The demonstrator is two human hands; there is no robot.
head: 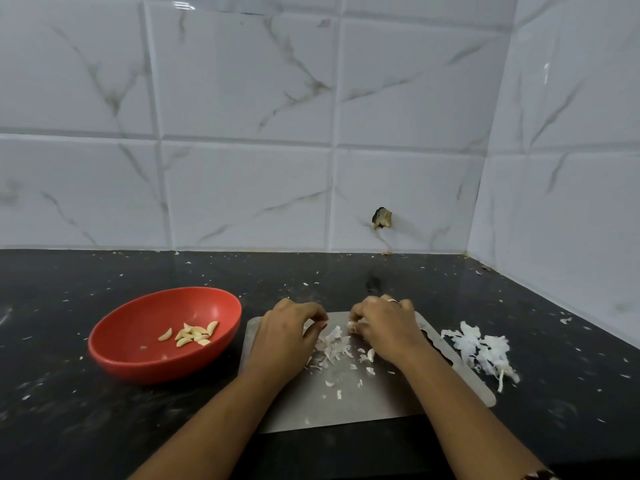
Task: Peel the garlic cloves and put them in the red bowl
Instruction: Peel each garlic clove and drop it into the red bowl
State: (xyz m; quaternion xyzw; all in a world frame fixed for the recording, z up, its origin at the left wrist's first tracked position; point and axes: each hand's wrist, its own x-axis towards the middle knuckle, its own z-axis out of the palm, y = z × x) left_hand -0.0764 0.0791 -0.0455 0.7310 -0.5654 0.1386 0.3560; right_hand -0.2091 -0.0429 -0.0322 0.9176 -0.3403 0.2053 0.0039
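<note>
A black countertop (pixel 86 427) meets a marbled tile wall (pixel 242 98). A grey cutting board (pixel 363 407) lies just right of the red bowl (pixel 138 368), which contains several peeled cloves (pixel 194 334). Over the board, our right hand (pixel 384 327) pinches a garlic clove (pixel 352 328). Our left hand (pixel 287 334) shows curled fingers; we cannot tell whether it holds anything. Loose skins (pixel 332 344) lie between the hands. A larger skin pile (pixel 481 351) sits beside the board.
</note>
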